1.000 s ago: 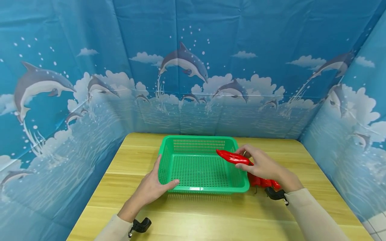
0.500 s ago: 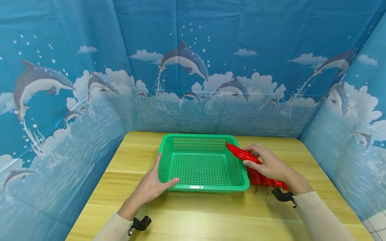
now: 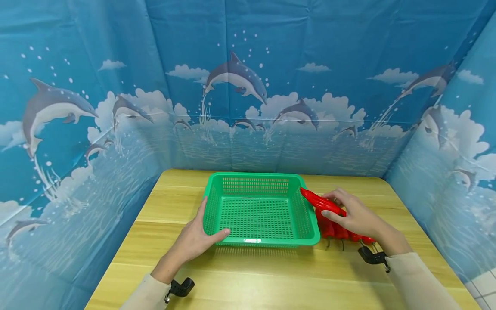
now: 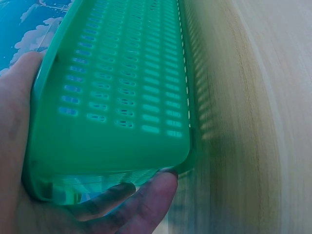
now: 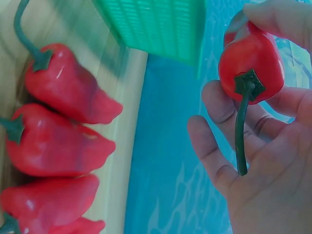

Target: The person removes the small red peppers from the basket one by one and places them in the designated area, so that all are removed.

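My left hand (image 3: 193, 241) holds the near left corner of a green plastic basket (image 3: 255, 219), thumb over the rim. In the left wrist view its fingers bend around the end wall of the basket (image 4: 122, 151). My right hand (image 3: 356, 217) pinches a red chili pepper (image 3: 319, 200) just past the basket's right rim, its tip pointing to the back left. The right wrist view shows the green stem of this pepper (image 5: 251, 63) hanging toward my palm. Beneath the right hand, a row of red peppers (image 3: 341, 233) lies on the table, partly hidden by it.
The wooden table (image 3: 248, 280) carries the basket and the peppers. In the right wrist view several peppers (image 5: 61, 141) lie side by side, stems to one side. A blue dolphin-print curtain (image 3: 248, 86) encloses the table's back and sides.
My right hand has moved right with the pepper, from over the basket's right side to above the row of peppers, uncovering some stems. The left hand and basket have stayed put.
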`<act>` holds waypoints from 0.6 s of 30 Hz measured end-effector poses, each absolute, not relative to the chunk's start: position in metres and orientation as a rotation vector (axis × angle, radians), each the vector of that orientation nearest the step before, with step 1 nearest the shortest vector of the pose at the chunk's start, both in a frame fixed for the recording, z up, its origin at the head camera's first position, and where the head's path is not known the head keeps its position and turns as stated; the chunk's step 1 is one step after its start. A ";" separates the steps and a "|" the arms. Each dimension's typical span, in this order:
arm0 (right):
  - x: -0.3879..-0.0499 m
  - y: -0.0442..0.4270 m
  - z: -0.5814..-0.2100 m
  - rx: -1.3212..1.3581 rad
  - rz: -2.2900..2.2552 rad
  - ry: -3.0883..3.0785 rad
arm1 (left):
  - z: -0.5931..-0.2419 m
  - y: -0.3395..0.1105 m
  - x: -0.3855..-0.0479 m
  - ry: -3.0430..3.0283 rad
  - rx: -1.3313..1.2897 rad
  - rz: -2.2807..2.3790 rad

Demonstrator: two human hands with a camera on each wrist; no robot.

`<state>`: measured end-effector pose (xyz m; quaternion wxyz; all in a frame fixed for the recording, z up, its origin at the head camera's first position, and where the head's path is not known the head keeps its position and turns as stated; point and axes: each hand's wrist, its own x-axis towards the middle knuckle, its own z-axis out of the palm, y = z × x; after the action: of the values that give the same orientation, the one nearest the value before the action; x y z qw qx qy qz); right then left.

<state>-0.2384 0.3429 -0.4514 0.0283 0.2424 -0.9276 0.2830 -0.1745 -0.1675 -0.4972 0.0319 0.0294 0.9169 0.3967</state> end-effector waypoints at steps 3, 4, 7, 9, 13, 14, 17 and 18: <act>-0.236 0.348 -0.453 0.734 0.879 -2.869 | -0.497 -0.168 -0.174 2.819 0.093 1.224; -0.235 0.350 -0.454 0.728 0.882 -2.868 | -0.497 -0.168 -0.174 2.819 0.093 1.225; -0.234 0.355 -0.456 0.719 0.889 -2.863 | -0.498 -0.168 -0.173 2.818 0.093 1.225; -0.232 0.358 -0.457 0.709 0.883 -2.860 | -0.499 -0.169 -0.173 2.819 0.092 1.226; -0.229 0.366 -0.458 0.677 0.836 -2.866 | -0.499 -0.169 -0.173 2.818 0.089 1.227; -0.228 0.368 -0.459 0.668 0.834 -2.866 | -0.499 -0.169 -0.173 2.819 0.088 1.226; -0.226 0.375 -0.460 0.644 0.839 -2.870 | -0.499 -0.169 -0.173 2.821 0.090 1.226; -0.226 0.377 -0.461 0.638 0.850 -2.870 | -0.499 -0.169 -0.174 2.821 0.091 1.226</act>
<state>-0.2257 0.3772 -0.4608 0.0407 0.2084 -0.9369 0.2777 -0.1735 -0.1686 -0.4985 0.0321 0.0296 0.9162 0.3983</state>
